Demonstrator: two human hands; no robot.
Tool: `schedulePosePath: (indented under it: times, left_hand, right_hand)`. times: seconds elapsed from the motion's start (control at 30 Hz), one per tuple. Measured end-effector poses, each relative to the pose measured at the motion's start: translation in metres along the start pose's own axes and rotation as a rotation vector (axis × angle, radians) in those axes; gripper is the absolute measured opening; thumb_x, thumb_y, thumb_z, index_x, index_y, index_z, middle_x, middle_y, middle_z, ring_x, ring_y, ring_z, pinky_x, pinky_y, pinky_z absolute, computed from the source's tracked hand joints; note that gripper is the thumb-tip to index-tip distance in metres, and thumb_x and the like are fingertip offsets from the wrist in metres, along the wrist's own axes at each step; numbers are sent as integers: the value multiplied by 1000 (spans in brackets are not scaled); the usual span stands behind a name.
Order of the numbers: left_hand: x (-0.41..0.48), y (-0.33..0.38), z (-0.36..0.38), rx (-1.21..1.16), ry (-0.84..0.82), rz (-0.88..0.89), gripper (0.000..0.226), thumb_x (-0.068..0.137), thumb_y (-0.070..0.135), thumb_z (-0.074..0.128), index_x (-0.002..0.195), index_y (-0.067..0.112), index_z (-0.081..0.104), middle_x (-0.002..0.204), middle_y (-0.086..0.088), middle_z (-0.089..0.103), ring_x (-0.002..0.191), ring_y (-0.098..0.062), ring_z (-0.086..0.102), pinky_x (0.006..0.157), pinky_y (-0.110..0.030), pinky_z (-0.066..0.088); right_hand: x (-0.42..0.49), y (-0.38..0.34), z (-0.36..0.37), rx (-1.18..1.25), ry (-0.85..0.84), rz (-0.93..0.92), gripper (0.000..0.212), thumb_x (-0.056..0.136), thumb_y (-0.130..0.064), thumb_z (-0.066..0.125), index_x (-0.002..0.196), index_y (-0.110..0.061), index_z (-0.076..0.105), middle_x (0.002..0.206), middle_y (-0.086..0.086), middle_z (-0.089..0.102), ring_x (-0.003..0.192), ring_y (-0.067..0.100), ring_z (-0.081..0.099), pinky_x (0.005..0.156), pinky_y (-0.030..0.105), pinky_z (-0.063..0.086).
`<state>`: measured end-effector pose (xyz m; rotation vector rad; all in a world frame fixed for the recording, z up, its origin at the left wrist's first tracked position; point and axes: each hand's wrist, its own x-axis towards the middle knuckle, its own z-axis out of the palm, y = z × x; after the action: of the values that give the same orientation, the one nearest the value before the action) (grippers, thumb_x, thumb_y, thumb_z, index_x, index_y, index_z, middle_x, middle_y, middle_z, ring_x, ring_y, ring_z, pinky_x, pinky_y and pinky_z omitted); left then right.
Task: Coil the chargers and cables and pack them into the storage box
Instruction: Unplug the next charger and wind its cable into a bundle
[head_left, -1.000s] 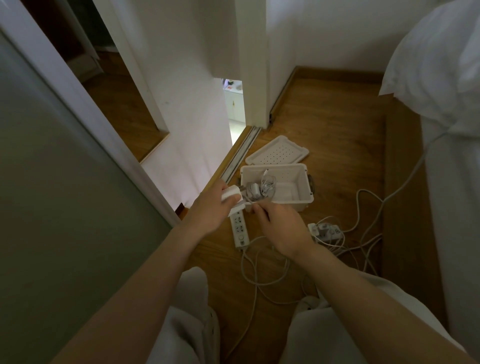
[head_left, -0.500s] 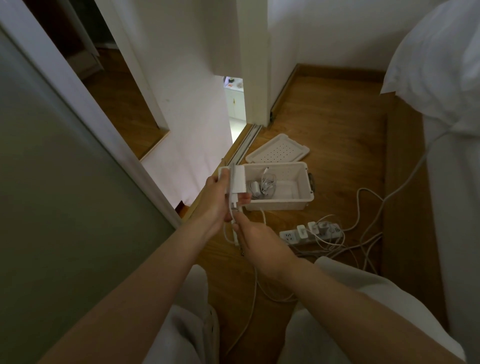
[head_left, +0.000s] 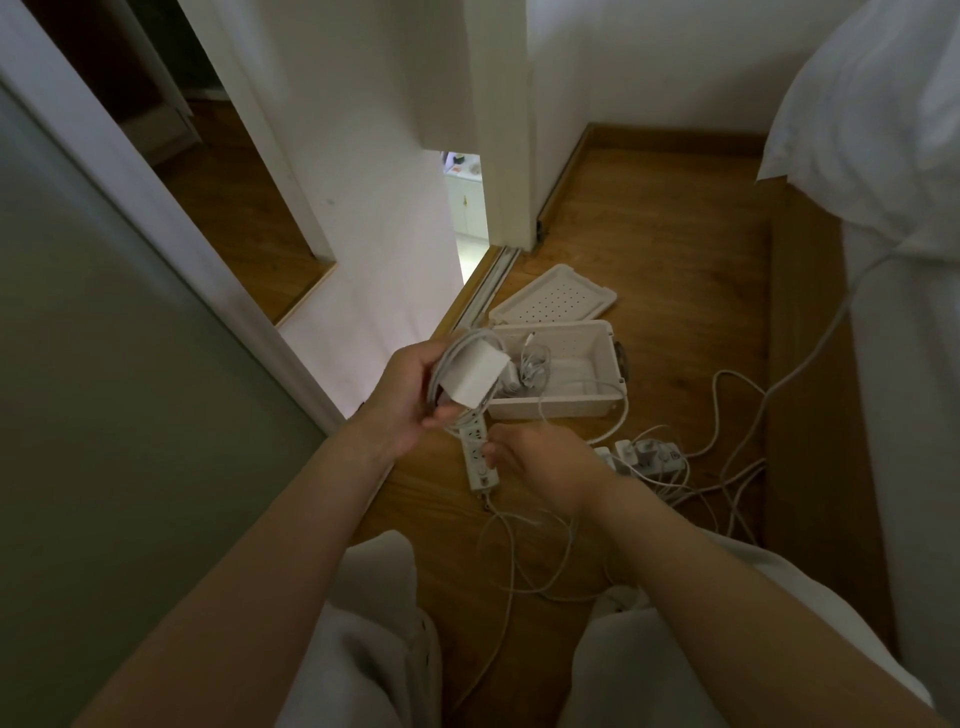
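Head view puts the white charger (head_left: 475, 376) in our left hand (head_left: 410, 397), raised above the floor just in front of the storage box's near-left corner. Fingers and thumb wrap the block, and a few turns of the charger cable (head_left: 451, 358) are looped about it. Our right hand (head_left: 545, 467) sits lower, its fingers curled on the cable's free run. It reads as a pinch, though the fingers hide the contact itself.

We judge the step to be mid-coil, with slack left to take up. The next move calls for the right hand to carry that slack up and round the block in even turns. Then we tuck the end and lower the bundle into the storage box (head_left: 563, 408). The box lies open on the floor with one tangle of cable (head_left: 530, 364) at its left end and bare room toward the right. Its perforated lid (head_left: 550, 304) lies just behind it.

A power strip (head_left: 480, 462) lies on the floor beneath our hands. A second strip (head_left: 644, 452) with adapters plugged in lies near the box's front-right corner. Loose cables (head_left: 519, 566) sprawl between our knees, and a thicker lead (head_left: 800, 358) runs up to the bed (head_left: 883, 130). The free run trails among these, so we expect it may snag or drag the strip. Most of the packing looks undone.
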<state>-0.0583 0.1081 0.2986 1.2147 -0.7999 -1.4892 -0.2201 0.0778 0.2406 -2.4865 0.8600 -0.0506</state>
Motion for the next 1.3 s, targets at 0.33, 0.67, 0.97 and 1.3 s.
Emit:
schedulePosePath:
  times: [0.33,0.67,0.97,1.3]
  left_hand:
    - [-10,4,-24,785,-47,-68,9,91,30,55,95,24,61,85,-3,59,63,-7,58,44,-12,40]
    - [3,-9,-27,1046,158,61,14,91,37,55,103,29,56,101,3,59,89,-14,56,73,-28,49]
    - [7,-16,-13,1300,422,298,35,94,39,49,124,21,43,102,10,47,86,-9,53,72,-22,47]
    - [16,-14,26,296,477,-8,33,100,36,36,124,13,36,101,-5,54,60,-8,65,46,-15,50]
  right_hand:
    - [-8,21,-27,-14,96,169,24,101,-31,36,84,-24,52,79,-7,53,73,13,52,66,26,39]
    - [-9,-12,-28,-30,258,123,35,100,-39,32,103,-20,62,83,-3,63,70,11,56,61,23,44]
    - [-19,-28,-29,140,375,88,29,100,-32,35,106,-20,61,78,-4,63,62,8,53,52,17,37]
    - [-13,-40,1,288,246,-10,55,93,2,43,141,-22,29,92,-1,58,74,7,50,64,20,38]
